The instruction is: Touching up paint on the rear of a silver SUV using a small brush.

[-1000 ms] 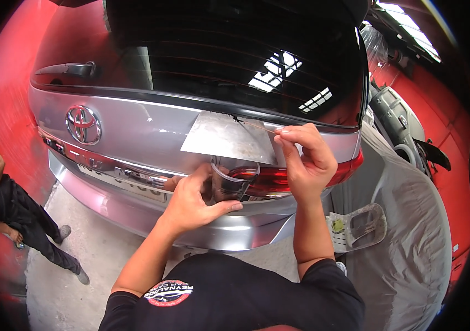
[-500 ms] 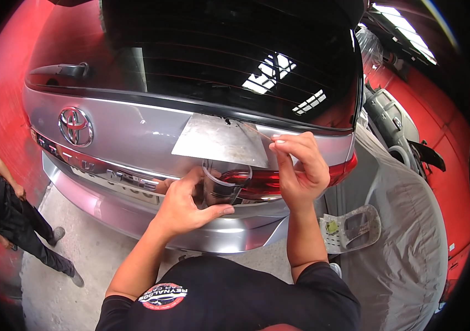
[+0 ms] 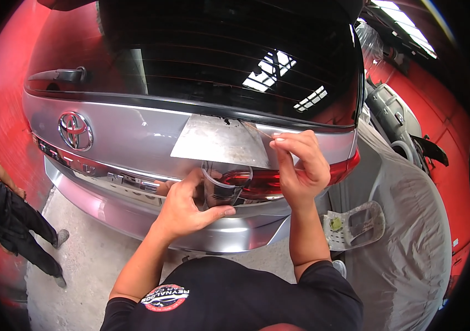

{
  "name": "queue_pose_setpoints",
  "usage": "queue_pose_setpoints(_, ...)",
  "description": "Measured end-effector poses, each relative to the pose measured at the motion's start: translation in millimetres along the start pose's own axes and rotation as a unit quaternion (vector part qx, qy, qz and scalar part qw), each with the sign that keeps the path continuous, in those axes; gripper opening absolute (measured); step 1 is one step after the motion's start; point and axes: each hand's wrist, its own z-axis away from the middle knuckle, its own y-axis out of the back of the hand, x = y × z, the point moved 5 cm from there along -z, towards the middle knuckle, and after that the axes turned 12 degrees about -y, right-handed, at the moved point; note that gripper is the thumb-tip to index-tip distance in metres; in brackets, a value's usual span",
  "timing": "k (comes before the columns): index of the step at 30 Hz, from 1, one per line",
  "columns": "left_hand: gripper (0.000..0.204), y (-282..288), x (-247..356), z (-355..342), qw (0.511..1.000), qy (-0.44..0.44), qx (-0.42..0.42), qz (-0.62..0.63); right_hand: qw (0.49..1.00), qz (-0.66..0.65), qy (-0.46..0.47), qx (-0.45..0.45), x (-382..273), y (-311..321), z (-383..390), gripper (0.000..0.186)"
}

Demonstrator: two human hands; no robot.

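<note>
My left hand (image 3: 185, 201) is wrapped round a clear plastic cup (image 3: 225, 187) with something dark inside, held just in front of the car's red tail light (image 3: 268, 182). Between the thumb and fingertips of my right hand (image 3: 304, 165) is a thin brown stick (image 3: 258, 130), slanting up and left toward the tailgate. Its far tip comes close to a pale, scuffed four-sided patch (image 3: 218, 144) below the rear window. Black smears (image 3: 227, 121) mark the patch's upper edge. Whether the patch is a separate sheet or part of the panel, I cannot tell.
The silver tailgate (image 3: 135, 124) and bumper (image 3: 218, 231) fill the middle. To the right lie a grey cloth cover (image 3: 406, 231) and a perforated plastic tray (image 3: 375, 223). At the left, a person in dark clothes (image 3: 3, 198) stands on the concrete floor (image 3: 80, 259).
My hands, the cup and the stick keep almost the same places on the tailgate. The person at the left has shifted a little, with legs and feet in a new position.
</note>
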Motion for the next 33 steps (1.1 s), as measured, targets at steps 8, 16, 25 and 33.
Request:
queue_pose_setpoints(8,0.054,1,6,-2,1.000,0.011,-0.015,-0.021,1.000,-0.008,-0.005,-0.001,-2,-1,0,0.026)
queue_pose_setpoints(16,0.059,1,5,-1,1.000,-0.003,-0.009,-0.005,1.000,0.020,0.000,0.006,-2,2,2,0.026)
queue_pose_setpoints(25,0.063,0,12,-3,0.999,0.044,-0.013,0.024,1.000,0.009,-0.002,0.002,-4,-3,-1,0.031)
queue_pose_setpoints(33,0.065,1,9,-1,0.997,0.046,-0.053,-0.029,1.000,0.004,-0.004,0.006,-1,0,3,0.025)
